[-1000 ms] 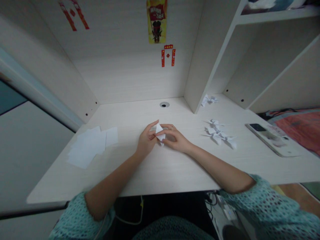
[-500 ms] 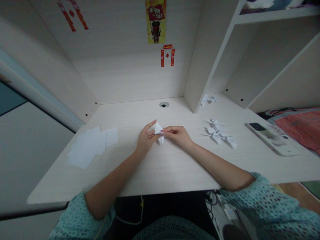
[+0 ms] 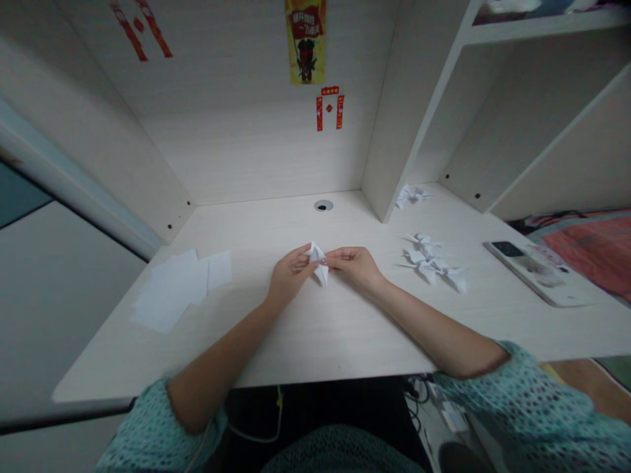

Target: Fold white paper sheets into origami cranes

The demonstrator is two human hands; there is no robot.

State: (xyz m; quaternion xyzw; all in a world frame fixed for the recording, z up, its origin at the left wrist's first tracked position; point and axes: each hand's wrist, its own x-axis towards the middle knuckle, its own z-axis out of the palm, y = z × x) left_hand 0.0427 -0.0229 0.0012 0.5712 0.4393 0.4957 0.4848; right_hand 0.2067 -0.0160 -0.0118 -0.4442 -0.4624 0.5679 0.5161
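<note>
Between my two hands, just above the middle of the desk, is a piece of folded white paper [image 3: 320, 274] with pointed upper and lower ends. My left hand [image 3: 290, 274] grips it from the left, thumb in front and fingers behind. From the right, my right hand [image 3: 359, 266] pinches its middle between thumb and fingertips. The fingertips of both hands nearly meet there and cover part of the folds. Several folded paper cranes [image 3: 430, 259] lie in a group to the right of my right hand.
Loose white paper sheets [image 3: 170, 292] overlap on the left of the desk [image 3: 296, 348]. A phone [image 3: 537, 272] lies at the right. More folded paper [image 3: 411, 196] sits behind, beside the upright divider [image 3: 419, 98]. A round cable hole [image 3: 324, 205] is near the back wall.
The folded paper has turned between my fingers, and its upper tip now looks narrower and shows a crease. Both hands stay in nearly the same place.
</note>
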